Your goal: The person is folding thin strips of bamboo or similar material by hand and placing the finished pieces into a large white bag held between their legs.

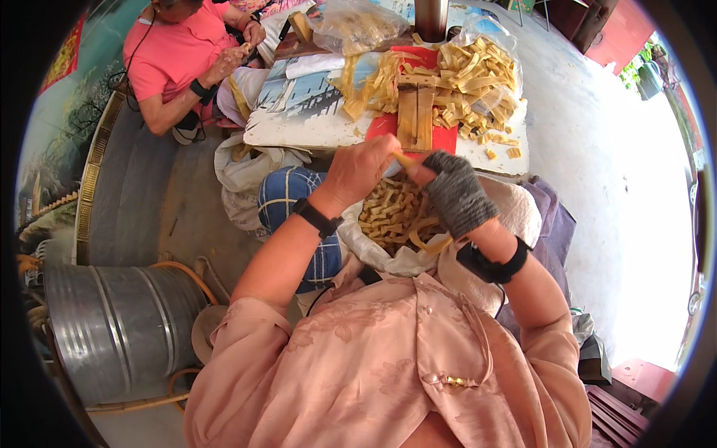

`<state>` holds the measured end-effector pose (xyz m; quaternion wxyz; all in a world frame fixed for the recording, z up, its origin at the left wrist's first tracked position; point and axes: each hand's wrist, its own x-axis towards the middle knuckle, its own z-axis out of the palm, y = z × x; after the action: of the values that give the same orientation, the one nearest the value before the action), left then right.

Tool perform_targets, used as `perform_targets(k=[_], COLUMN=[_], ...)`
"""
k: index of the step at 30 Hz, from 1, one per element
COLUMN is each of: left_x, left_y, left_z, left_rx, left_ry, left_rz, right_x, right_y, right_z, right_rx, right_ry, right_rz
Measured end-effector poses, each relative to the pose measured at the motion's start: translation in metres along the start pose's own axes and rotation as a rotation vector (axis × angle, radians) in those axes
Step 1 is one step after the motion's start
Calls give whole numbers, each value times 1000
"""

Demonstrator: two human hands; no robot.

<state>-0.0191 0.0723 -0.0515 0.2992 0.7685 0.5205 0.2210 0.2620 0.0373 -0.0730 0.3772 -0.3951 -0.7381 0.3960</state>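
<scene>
Between my two hands is a short, folded yellowish strip (402, 159). Its upper left end is pinched in the fingers of my left hand (361, 168). My right hand (460, 193), in a grey knitted fingerless glove, grips the lower right end. Below them a white sack (361, 249) stands open in my lap, filled with small knotted yellowish pieces (389, 215). A longer loose strip (428, 235) lies over these at the right. Just beyond my hands, a slotted wooden block (415, 115) rests on a red sheet (446, 140) at the table's near edge.
The low table (313, 126) bears a heap of cut strips (476, 73), thin yellow sheets (372, 84) and a plastic bag (361, 28). A metal post (431, 19) rises behind. At left sit a co-worker (168, 67) holding a small piece, another sack (238, 179) and a metal drum (126, 327).
</scene>
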Motion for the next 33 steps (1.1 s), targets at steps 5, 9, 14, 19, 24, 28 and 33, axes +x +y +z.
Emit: perform_targets(k=[5, 9, 14, 19, 24, 28, 33], left_x=[39, 63, 84, 102, 97, 42, -17], left_y=[-6, -16, -23, -30, -32, -22, 8], left_z=[2, -4, -1, 2, 14, 17, 43], left_rx=[-23, -31, -21, 6, 40, -85, -344], left_ry=[76, 96, 122, 138, 164, 187, 128], left_rz=[7, -14, -45, -80, -107, -53, 83], right_x=[58, 81, 102, 124, 114, 74, 35], right_y=[49, 87, 114, 113, 103, 77, 11], right_z=[-41, -46, -52, -51, -35, -32, -15], right_rx=[-24, -61, -450, -348, -258, -229, -63], right_ry=[171, 135, 73, 156, 254, 266, 170], right_rz=[439, 464, 113, 124, 327, 292, 134])
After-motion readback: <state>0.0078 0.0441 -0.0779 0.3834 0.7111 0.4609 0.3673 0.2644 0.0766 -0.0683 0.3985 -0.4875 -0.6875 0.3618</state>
